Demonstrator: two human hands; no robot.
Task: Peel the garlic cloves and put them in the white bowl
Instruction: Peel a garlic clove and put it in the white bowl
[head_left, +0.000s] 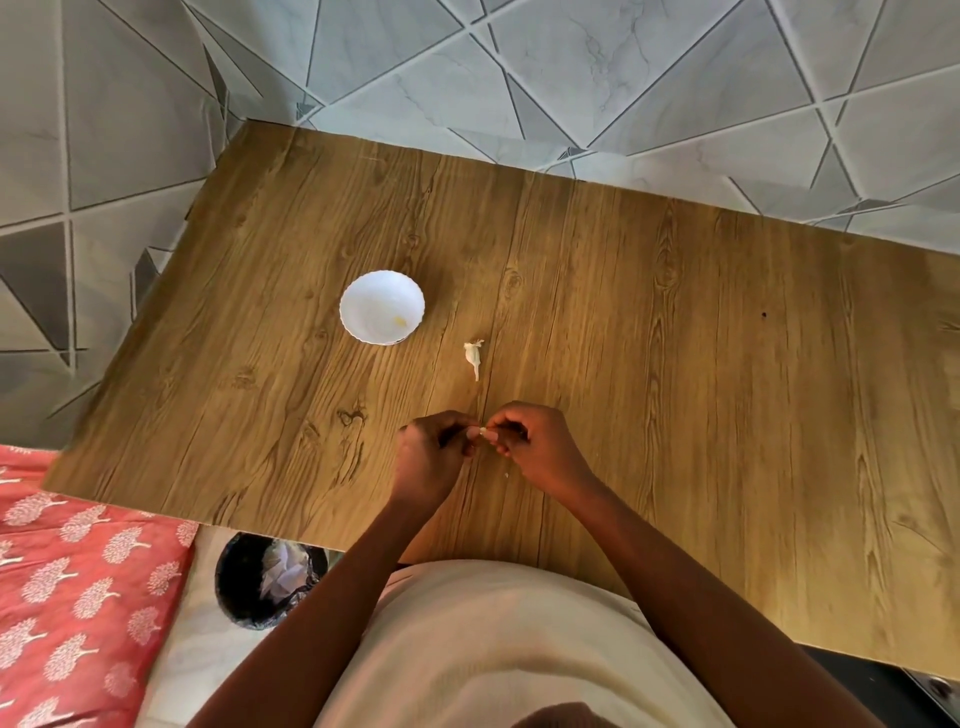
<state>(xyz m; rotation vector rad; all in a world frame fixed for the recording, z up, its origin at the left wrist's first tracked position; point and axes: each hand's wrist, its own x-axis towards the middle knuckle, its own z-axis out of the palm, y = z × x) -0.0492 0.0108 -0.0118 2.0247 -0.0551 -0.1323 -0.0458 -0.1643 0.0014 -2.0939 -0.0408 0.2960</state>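
Home room, tiled floor (623, 78), wood-grain table (675, 364), printed red bedding (78, 571)

White bowl (382, 306); wood-grain table (675, 338); seemingly tree-printed red cloth (78, 571).

I count one garlic clove (487, 434), pinched between my two hands, left hand (429, 457) and right hand (540, 451). One white bowl (382, 306) sits at ten o'clock from them, one scrap of garlic skin (474, 356) at twelve, one bin (265, 581) at seven, all by one table (675, 338).
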